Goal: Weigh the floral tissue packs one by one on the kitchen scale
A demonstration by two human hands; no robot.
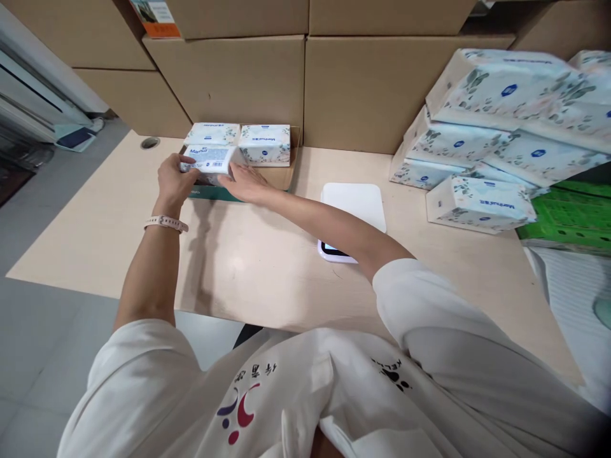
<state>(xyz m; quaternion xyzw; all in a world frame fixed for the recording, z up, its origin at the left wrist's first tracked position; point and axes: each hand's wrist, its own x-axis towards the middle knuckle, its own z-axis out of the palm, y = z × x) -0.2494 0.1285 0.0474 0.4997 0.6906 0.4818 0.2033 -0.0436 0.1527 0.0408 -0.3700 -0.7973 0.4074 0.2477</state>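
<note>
Between my two hands is a white and blue tissue pack (209, 159), tilted, over the front left of a shallow open cardboard box (272, 178). My left hand (175, 179) grips the pack's left end, thumb in front. At its right end, my right hand (245, 181) presses with the fingers closed against the side. Behind it in the box lie a back-left tissue pack (212, 133) and a back-right tissue pack (265, 145). The box's front right part shows bare cardboard. Its green front wall is partly hidden by my hands.
A white flat device (356, 200), its dark screen partly covered by my right forearm, lies mid-table. Stacked tissue packs (506, 89) stand at the right, with a single pack (481, 203) in front. Large cartons (348, 95) line the back. A green crate (570, 216) sits far right.
</note>
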